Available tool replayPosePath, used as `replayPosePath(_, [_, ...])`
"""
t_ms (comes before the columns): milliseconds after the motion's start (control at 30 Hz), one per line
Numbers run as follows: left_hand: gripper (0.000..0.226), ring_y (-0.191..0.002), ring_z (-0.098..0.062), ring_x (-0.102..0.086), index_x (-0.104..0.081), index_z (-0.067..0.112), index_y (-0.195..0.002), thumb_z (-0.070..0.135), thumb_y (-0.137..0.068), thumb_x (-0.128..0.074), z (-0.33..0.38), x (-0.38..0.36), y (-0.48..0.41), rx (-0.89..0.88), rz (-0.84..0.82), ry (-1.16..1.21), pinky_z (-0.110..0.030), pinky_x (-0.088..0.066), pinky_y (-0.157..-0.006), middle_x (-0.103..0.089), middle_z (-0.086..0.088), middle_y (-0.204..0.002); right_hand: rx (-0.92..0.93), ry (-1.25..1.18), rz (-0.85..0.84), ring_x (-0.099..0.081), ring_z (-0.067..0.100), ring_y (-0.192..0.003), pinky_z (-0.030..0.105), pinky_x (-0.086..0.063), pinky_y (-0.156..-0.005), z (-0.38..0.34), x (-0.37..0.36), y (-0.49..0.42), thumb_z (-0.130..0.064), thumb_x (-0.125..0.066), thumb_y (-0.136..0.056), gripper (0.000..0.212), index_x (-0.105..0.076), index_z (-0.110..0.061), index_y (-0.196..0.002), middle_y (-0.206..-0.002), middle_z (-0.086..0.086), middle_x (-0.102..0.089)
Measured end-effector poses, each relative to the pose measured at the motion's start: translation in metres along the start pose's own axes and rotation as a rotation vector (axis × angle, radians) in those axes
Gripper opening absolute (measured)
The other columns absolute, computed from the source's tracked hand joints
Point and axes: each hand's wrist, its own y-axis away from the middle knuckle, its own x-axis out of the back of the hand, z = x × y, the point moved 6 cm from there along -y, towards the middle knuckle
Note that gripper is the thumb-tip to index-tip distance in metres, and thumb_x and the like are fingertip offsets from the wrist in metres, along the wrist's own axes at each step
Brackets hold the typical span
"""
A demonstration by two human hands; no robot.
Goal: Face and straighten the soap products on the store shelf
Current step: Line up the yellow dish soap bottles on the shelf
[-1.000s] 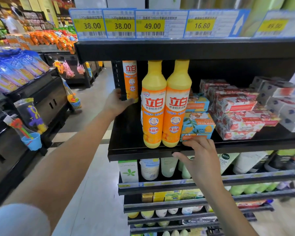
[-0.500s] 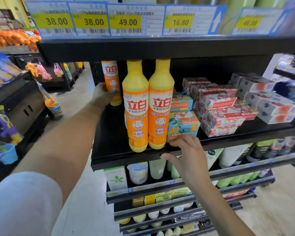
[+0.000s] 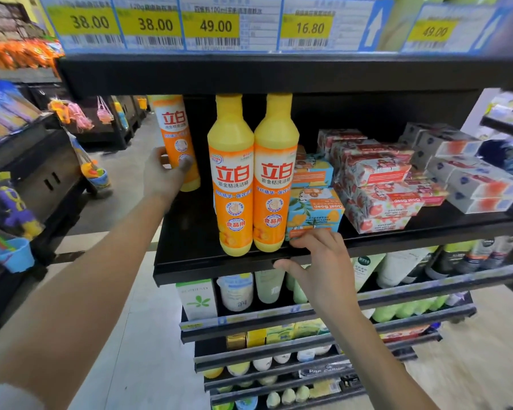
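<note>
on the black shelf (image 3: 190, 250) the job looks about half done: two yellow-and-orange detergent bottles (image 3: 233, 179) stand upright at the front lip, labels square to the aisle, while a third bottle (image 3: 175, 137) sits further back to their left, with the left hand (image 3: 166, 176) wrapped round its lower body. the right hand (image 3: 323, 267) grasps nothing, its bent fingertips touching the lower front of the blue goat soap box (image 3: 314, 211). that box's print reads upside down, and the red soap boxes (image 3: 376, 184) and grey boxes (image 3: 468, 179) lie in skewed stacks, so they likely need facing.
</note>
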Motion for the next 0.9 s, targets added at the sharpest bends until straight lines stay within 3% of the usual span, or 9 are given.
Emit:
replayPosePath(167, [0.063,-0.118,-0.021,-0.062,-0.052,0.021,-0.143,0.046,-0.09,-0.074,-0.023,0.029,0.027,0.092,0.016,0.152,-0.049,-0.052,-0.103,-0.062,-0.002,-0.135,0.003,-0.01,-0.009,-0.055,0.024,-0.102,0.038,-0.052,-0.087,0.0,-0.002,-0.001,-0.047,-0.09,-0.068,0.047,-0.076,-0.014,-0.099,-0.103,0.0,-0.066])
replayPosePath(300, [0.057,-0.115,-0.018,-0.064,-0.053,0.018,-0.142,0.04,-0.092,-0.072,-0.02,0.058,0.07,0.171,0.048,0.23,-0.048,-0.052,-0.103,-0.064,0.002,-0.131,-0.005,-0.021,-0.01,-0.051,0.02,-0.104,0.038,-0.052,-0.089,0.001,-0.003,0.0,-0.046,-0.09,-0.069,0.047,-0.076,-0.013,-0.099,-0.105,0.0,-0.066])
replayPosePath(400, [0.054,-0.112,-0.016,-0.064,-0.051,0.018,-0.142,0.037,-0.095,-0.068,-0.012,0.076,0.108,0.189,0.052,0.242,-0.038,-0.053,-0.091,-0.064,0.004,-0.127,0.006,-0.068,-0.027,-0.051,0.02,-0.107,0.037,-0.05,-0.093,0.002,-0.003,0.003,-0.048,-0.084,-0.073,0.048,-0.077,-0.011,-0.103,-0.108,0.001,-0.066])
replayPosePath(533, [0.059,-0.105,-0.013,-0.069,-0.056,0.018,-0.136,0.045,-0.085,-0.07,-0.007,0.09,0.155,0.195,0.016,0.236,-0.032,-0.055,-0.08,-0.069,0.004,-0.12,-0.087,-0.286,-0.006,-0.051,0.012,-0.112,0.026,-0.041,-0.1,0.0,0.009,0.014,-0.052,-0.076,-0.082,0.045,-0.076,-0.016,-0.11,-0.112,-0.003,-0.066])
replayPosePath(667, [0.075,-0.11,-0.021,-0.07,-0.058,0.02,-0.132,0.059,-0.072,-0.079,-0.019,0.091,0.198,0.246,-0.023,0.218,-0.046,-0.057,-0.095,-0.071,0.001,-0.122,-0.065,-0.604,0.076,-0.064,0.007,-0.093,0.017,-0.047,-0.086,-0.039,0.03,0.033,-0.04,-0.072,-0.089,0.02,-0.075,-0.02,-0.089,-0.092,-0.01,-0.068])
replayPosePath(733, [0.081,-0.111,-0.024,-0.07,-0.059,0.021,-0.132,0.062,-0.067,-0.085,-0.029,0.087,0.216,0.277,-0.031,0.216,-0.053,-0.055,-0.099,-0.071,0.001,-0.123,-0.038,-0.798,-0.022,-0.065,0.01,-0.084,0.016,-0.047,-0.077,-0.066,0.031,0.039,-0.032,-0.069,-0.088,0.009,-0.072,-0.026,-0.083,-0.084,-0.012,-0.067])
replayPosePath(800, [0.079,-0.11,-0.023,-0.071,-0.062,0.025,-0.13,0.064,-0.065,-0.081,-0.036,0.082,0.229,0.282,-0.053,0.207,-0.055,-0.055,-0.099,-0.073,0.003,-0.121,-0.063,-0.901,-0.188,-0.067,0.014,-0.088,0.017,-0.05,-0.076,-0.088,0.023,0.039,-0.035,-0.07,-0.091,0.008,-0.072,-0.027,-0.089,-0.089,-0.01,-0.069])
replayPosePath(900, [0.077,-0.108,-0.021,-0.072,-0.066,0.028,-0.125,0.069,-0.061,-0.074,-0.041,0.075,0.242,0.249,-0.094,0.2,-0.052,-0.057,-0.096,-0.075,0.005,-0.116,-0.154,-0.97,-0.493,-0.066,0.007,-0.107,0.017,-0.054,-0.084,-0.113,0.002,0.041,-0.047,-0.066,-0.09,0.033,-0.069,-0.028,-0.117,-0.11,-0.011,-0.07])
